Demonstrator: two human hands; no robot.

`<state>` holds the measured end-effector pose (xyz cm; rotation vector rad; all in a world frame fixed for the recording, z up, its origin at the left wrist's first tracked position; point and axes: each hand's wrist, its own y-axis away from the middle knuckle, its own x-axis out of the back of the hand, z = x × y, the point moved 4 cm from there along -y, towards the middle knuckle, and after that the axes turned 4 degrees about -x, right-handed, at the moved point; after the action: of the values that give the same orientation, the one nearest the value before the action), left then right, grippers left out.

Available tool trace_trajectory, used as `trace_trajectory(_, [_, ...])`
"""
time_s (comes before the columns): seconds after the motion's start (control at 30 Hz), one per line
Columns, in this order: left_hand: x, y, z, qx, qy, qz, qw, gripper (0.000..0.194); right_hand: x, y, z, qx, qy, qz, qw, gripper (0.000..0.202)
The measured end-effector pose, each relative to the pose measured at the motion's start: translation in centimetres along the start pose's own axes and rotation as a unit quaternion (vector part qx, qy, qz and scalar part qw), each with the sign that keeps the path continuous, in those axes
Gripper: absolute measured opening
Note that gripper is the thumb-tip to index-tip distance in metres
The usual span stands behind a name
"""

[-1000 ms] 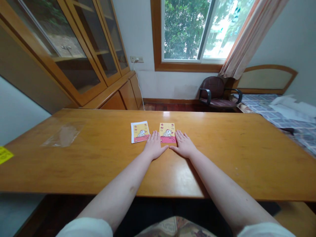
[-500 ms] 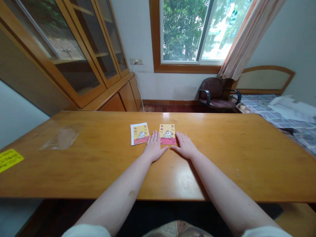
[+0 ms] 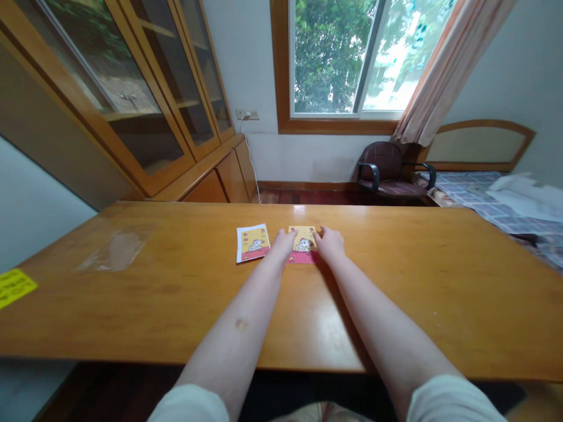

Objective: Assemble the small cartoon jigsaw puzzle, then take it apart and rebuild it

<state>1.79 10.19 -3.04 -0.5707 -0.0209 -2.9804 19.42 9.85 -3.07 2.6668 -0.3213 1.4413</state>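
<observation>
A small yellow-and-pink picture card (image 3: 302, 246) with a white cartoon animal lies flat on the wooden table. My left hand (image 3: 282, 243) is at its left edge, fingers bent and thumb reaching over the upper left part. At the right edge, my right hand (image 3: 331, 243) has its fingers curled, with thumb and forefinger against the side of the card. Both hands are closed about these edges, though the undersides of the fingers are hidden. Left of my left hand lies a similar picture sheet (image 3: 253, 243) with a white border, slightly turned.
A clear plastic bag (image 3: 118, 249) lies flat on the left of the table (image 3: 396, 293). A yellow label (image 3: 16, 287) is at the far left edge. Beyond the table stand a glass-door cabinet (image 3: 189, 152), an office chair (image 3: 382, 167) and a bed (image 3: 479, 187).
My hands, flat with fingers outstretched before, have moved forward and curled at the card's left and right edges. The view has shifted slightly.
</observation>
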Motion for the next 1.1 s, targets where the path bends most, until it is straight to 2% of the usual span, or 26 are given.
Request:
trace_trajectory(0.07, [-1.0, -0.3, -0.7, 0.042, -0.018, 0.008, 0.999, 0.068, -0.6, 0.1, -0.8, 0.030, 0.045, 0.043, 0.998, 0.049])
trace_trajectory(0.17, [-1.5, -0.1, -1.2, 0.059, -0.025, 0.012, 0.998, 0.071, -1.5, 0.3, -1.4, 0.068, 0.066, 0.039, 0.995, 0.047])
trace_trajectory(0.27, [-1.6, 0.2, -1.2, 0.059, -0.008, 0.010, 0.998, 0.066, -2.0, 0.1, -1.2, 0.075, 0.055, 0.024, 0.995, 0.047])
trace_trajectory(0.43, [-1.8, -0.1, -1.1, 0.073, 0.148, 0.017, 0.986, 0.054, -2.5, -0.8, -0.7, 0.064, -0.020, 0.009, 0.998, 0.049])
trace_trajectory(0.63, [-1.9, -0.9, -1.3, 0.093, 0.249, 0.005, 0.964, 0.039, -3.3, -1.3, -0.3, 0.052, -0.150, -0.013, 0.987, 0.053])
trace_trajectory(0.77, [-2.3, -1.0, -1.4, 0.082, 0.278, 0.016, 0.957, 0.034, -3.1, -0.8, -0.7, 0.055, -0.079, 0.001, 0.995, 0.055])
trace_trajectory(0.9, [-2.6, -0.7, -1.1, 0.046, 0.275, 0.025, 0.960, 0.040, -2.7, 0.0, -1.4, 0.079, 0.017, 0.009, 0.997, 0.060])
trace_trajectory(1.0, [-2.8, -0.6, -0.9, 0.039, 0.306, -0.001, 0.951, 0.043, -2.7, 0.2, -1.7, 0.108, 0.033, -0.009, 0.994, 0.059])
trace_trajectory(1.1, [-2.4, -0.8, -0.8, 0.053, 0.331, 0.015, 0.942, 0.040, -2.7, -0.2, -1.5, 0.103, 0.007, -0.006, 0.995, 0.057])
